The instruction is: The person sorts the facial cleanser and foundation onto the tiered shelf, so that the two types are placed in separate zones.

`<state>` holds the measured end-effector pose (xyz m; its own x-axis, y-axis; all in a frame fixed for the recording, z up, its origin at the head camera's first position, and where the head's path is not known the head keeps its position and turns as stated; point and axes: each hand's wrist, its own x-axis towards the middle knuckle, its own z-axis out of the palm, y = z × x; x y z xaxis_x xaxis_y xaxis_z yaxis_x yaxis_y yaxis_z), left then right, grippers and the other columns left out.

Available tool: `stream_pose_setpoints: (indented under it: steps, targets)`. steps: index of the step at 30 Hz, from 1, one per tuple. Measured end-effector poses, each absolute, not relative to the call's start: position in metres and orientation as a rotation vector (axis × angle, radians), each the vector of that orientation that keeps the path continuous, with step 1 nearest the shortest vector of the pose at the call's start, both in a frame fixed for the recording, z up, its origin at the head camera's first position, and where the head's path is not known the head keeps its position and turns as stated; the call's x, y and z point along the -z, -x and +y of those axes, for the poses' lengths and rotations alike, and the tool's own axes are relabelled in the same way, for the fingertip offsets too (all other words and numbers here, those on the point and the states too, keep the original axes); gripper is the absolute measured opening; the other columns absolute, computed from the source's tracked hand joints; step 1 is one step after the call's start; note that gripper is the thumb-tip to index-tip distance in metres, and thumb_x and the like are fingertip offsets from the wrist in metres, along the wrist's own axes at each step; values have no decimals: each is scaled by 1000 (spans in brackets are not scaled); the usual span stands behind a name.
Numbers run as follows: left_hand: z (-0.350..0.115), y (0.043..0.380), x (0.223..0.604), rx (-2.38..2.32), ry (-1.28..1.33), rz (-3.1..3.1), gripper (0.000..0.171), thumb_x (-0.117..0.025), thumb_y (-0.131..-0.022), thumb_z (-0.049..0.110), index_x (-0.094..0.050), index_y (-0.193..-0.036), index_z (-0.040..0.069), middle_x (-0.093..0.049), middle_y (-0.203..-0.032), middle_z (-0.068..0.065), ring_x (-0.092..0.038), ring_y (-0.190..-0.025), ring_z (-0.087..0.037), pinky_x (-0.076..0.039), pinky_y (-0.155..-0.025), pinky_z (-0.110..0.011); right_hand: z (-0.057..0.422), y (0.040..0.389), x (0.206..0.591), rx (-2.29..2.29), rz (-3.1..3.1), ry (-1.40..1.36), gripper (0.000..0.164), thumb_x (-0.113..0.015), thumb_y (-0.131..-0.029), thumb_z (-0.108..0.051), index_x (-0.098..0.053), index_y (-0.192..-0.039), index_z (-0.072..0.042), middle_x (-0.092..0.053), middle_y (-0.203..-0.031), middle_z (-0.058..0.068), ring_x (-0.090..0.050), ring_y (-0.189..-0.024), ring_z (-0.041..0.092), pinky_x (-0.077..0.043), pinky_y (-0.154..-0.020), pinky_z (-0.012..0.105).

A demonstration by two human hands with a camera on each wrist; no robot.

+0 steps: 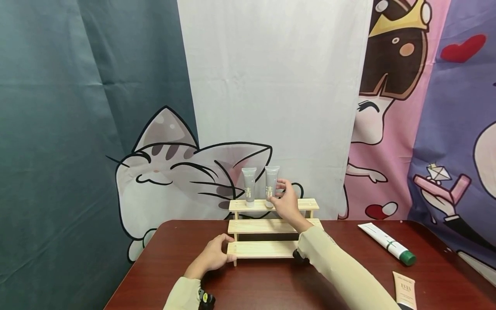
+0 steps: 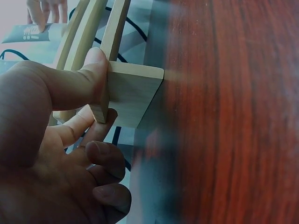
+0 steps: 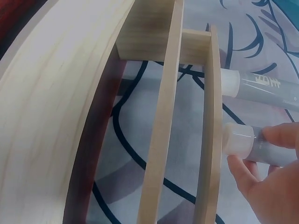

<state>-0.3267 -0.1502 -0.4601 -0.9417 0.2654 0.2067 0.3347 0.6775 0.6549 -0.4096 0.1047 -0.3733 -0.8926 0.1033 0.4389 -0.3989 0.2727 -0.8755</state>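
Note:
A three-tier wooden shelf (image 1: pixel 267 249) stands at the back of the table. My left hand (image 1: pixel 214 255) pinches the left end of its lowest board; the left wrist view shows the thumb (image 2: pixel 91 70) on one face and a finger on the other. On the top board, my right hand (image 1: pixel 287 202) holds a grey squeeze tube (image 1: pixel 272 178) upright by its lower part, cap down. In the right wrist view that tube's white cap (image 3: pixel 237 141) is at the board's edge. To its left a matching grey tube (image 1: pixel 249 185) stands cap down, untouched.
A white tube with a green cap (image 1: pixel 387 243) lies on the red-brown table (image 1: pixel 174 245) at the right. Nearer the front right lies a beige tube marked BB (image 1: pixel 404 289). Behind the table hangs a cartoon-printed curtain (image 1: pixel 279 86).

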Motion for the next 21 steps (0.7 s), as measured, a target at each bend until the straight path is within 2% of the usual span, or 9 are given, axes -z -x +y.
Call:
stream_pose_setpoints:
  steps: [21]
  targets:
    - [-152, 325, 460, 1142, 498, -2781, 43, -84, -75, 12, -62, -112, 7, -62, -120, -18, -55, -117, -41, -41, -97, -59, 95, 410, 378, -1625, -2100, -293, 64, -73, -76, 14, -47, -132, -2, -57, -117, 18, -65, -101, 34, -56, -83, 39]
